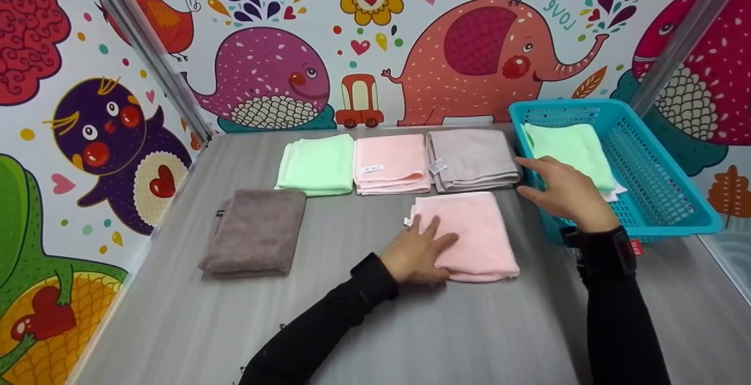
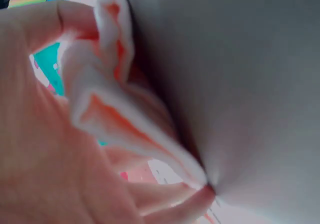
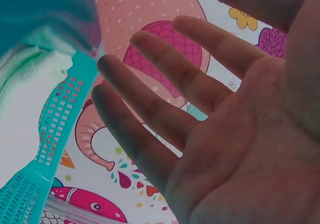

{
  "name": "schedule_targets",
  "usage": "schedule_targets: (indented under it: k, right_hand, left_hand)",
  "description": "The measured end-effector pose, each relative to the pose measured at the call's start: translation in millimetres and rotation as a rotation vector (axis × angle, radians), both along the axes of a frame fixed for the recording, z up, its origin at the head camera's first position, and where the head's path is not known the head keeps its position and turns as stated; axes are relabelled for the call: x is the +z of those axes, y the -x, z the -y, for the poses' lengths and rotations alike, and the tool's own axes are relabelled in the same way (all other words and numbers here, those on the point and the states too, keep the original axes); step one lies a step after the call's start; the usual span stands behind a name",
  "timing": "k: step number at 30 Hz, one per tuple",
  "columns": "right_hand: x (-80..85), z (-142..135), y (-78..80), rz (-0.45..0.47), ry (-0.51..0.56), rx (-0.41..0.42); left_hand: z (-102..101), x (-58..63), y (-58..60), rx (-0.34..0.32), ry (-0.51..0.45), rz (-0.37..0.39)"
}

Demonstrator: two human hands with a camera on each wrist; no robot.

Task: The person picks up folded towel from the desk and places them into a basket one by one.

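A folded pink towel (image 1: 475, 235) lies on the grey table near its middle. My left hand (image 1: 419, 254) rests across its left side with fingers spread; in the left wrist view, the towel's layered edge (image 2: 125, 119) shows beside the palm. My right hand (image 1: 566, 191) hovers at the left rim of a turquoise basket (image 1: 675, 179), its fingers straight and holding nothing. Inside the basket lies a folded green towel (image 1: 572, 147). From the right wrist view, the right palm (image 3: 235, 154) faces the camera, the fingers apart from each other.
Along the back wall lie a folded green towel (image 1: 317, 165), a second pink towel (image 1: 392, 162) and a grey towel (image 1: 474, 159) in a row. A darker grey-brown towel (image 1: 258, 232) sits at the left. Patterned walls (image 1: 375, 50) enclose the table's back and sides.
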State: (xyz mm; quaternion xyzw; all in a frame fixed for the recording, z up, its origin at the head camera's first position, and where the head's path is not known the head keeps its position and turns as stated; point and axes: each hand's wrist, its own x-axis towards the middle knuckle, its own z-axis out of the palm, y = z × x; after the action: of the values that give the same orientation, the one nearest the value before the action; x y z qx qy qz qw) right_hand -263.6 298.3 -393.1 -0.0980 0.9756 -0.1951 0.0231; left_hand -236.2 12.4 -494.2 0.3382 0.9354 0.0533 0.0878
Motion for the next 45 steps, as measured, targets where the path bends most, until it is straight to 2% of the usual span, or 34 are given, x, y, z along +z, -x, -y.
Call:
schedule_targets:
  k: [3, 7, 9, 12, 16, 19, 22, 25, 28, 34, 40, 45]
  right_hand:
    - [-2.7, 8.4, -2.7, -0.028, -0.012, 0.014]
    - [-11.4, 28.7, -5.9, -0.082, -0.052, 0.077]
    - [-19.4, 41.4, -5.0, -0.084, -0.064, 0.111]
    - [-34.9, 56.8, -1.1, -0.067, -0.025, 0.174]
    - [-52.8, 65.9, 3.2, 0.009, 0.031, 0.216]
    - [-61.2, 69.2, 4.9, 0.124, 0.005, 0.199]
    - [-68.8, 73.1, 7.0, 0.221, -0.019, 0.167]
    - [-77.1, 78.3, 9.4, 0.247, -0.032, 0.167]
    - [-84.5, 85.2, 11.4, 0.234, -0.035, 0.190]
    - [-91.6, 96.9, 11.2, 0.215, -0.009, 0.263]
    - [-96.7, 100.9, 9.9, 0.187, 0.038, 0.285]
    - [-98.5, 100.9, 8.7, 0.149, 0.072, 0.315]
  left_hand:
    - [12.8, 0.1, -0.6, 0.018, -0.010, 0.005]
    - [25.8, -0.1, 0.7, 0.053, -0.005, 0.008]
    - [31.7, 1.0, 1.5, 0.067, -0.011, 0.019]
    - [40.8, 2.9, 2.7, 0.068, -0.009, 0.042]
    - [53.8, 8.2, 8.7, 0.055, -0.013, 0.145]
    - [62.8, 13.6, 17.2, 0.115, -0.068, 0.215]
    - [68.3, 13.8, 23.9, 0.192, -0.131, 0.173]
    - [67.7, 9.9, 25.5, 0.234, -0.157, 0.096]
    - [61.9, 4.4, 24.0, 0.233, -0.184, 0.074]
    - [49.1, -6.0, 22.9, 0.180, -0.391, 0.138]
    - [48.4, -10.5, 27.7, 0.122, -0.506, 0.164]
    - [49.5, -15.1, 31.3, 0.104, -0.629, 0.206]
